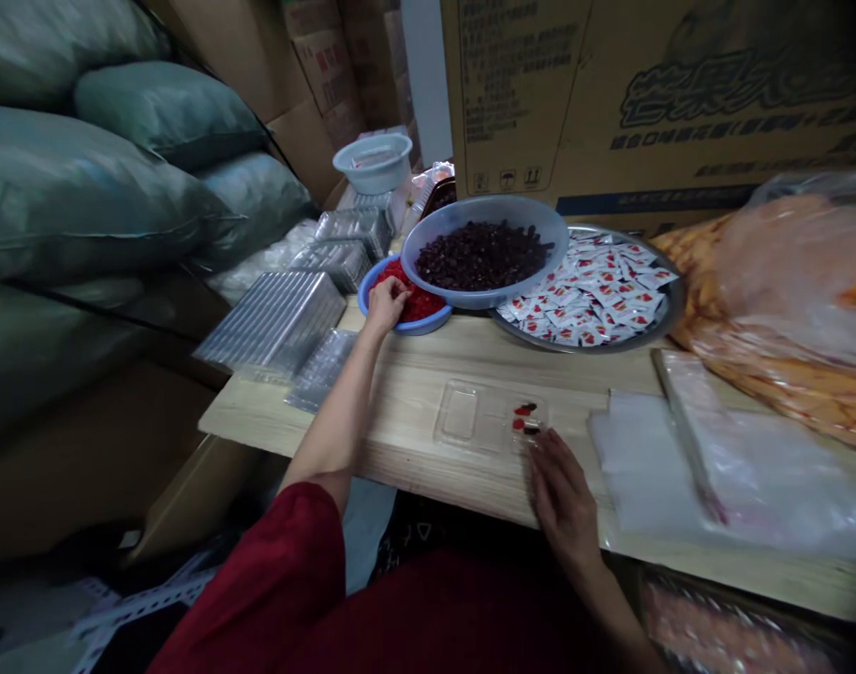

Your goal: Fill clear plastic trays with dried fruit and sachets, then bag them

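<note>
My left hand [388, 305] is at the near-left rim of a blue basin [422, 327] full of small bright red pieces [420, 303]. Its fingers are bent together at the red pieces, and whatever is between them is too small to make out. On the wooden table lies an open clear plastic container [479, 417]. Two red pieces and two dark pieces sit in its right part. My right hand [563, 501] is beside the container's right edge, fingers stretched out and fingertips close to or touching it.
A pale bowl of dark pieces [480, 255] overlaps the basin. Behind it stands a metal tray of white-and-red sachets [597, 295]. Stacked clear containers [277, 318] are at left. Plastic bags [653, 459] lie at right, below a big orange-filled bag [786, 281]. A large carton [631, 103] stands behind.
</note>
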`<state>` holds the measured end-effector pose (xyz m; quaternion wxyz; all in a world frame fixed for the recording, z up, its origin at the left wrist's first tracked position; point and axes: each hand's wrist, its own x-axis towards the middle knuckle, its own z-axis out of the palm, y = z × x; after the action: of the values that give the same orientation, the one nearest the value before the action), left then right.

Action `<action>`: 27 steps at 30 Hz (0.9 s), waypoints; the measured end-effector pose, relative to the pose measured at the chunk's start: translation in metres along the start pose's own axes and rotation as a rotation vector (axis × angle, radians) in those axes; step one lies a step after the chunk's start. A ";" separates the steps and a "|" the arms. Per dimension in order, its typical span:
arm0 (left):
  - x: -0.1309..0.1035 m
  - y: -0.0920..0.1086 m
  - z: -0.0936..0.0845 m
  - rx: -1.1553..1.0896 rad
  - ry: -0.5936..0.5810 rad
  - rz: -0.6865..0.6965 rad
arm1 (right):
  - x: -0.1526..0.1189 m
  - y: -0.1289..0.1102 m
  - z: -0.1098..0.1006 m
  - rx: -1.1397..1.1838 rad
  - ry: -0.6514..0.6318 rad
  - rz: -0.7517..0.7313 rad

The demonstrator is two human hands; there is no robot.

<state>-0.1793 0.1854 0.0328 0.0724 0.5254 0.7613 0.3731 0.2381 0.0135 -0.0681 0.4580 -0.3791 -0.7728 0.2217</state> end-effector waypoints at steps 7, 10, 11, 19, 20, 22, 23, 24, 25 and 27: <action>-0.023 0.022 -0.021 -0.299 0.163 -0.050 | -0.001 -0.004 -0.005 0.026 0.048 0.028; -0.077 0.050 -0.022 -0.491 0.185 0.034 | 0.000 -0.011 -0.013 0.031 0.085 0.075; -0.102 0.062 -0.019 -0.536 0.108 0.087 | 0.001 -0.013 -0.016 0.029 0.095 0.096; -0.242 0.125 0.058 -0.337 -0.663 0.474 | 0.006 -0.012 -0.019 0.055 0.066 0.128; -0.243 0.124 0.065 -0.339 -0.688 0.494 | 0.007 -0.011 -0.018 0.057 0.053 0.129; -0.241 0.120 0.072 -0.347 -0.703 0.485 | 0.008 -0.009 -0.015 0.063 0.030 0.126; -0.240 0.116 0.072 -0.352 -0.693 0.459 | 0.008 -0.009 -0.014 0.067 0.018 0.124; -0.238 0.113 0.070 -0.353 -0.676 0.428 | 0.008 -0.009 -0.013 0.074 0.007 0.120; -0.236 0.110 0.068 -0.349 -0.657 0.407 | 0.010 -0.010 -0.013 0.080 0.003 0.116; -0.235 0.105 0.064 -0.325 -0.643 0.422 | 0.017 -0.013 -0.016 0.090 0.018 0.101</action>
<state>0.0340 0.0338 -0.0111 0.3105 0.7413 0.5067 0.3118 0.2425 0.0186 -0.0422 0.4696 -0.3987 -0.7379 0.2757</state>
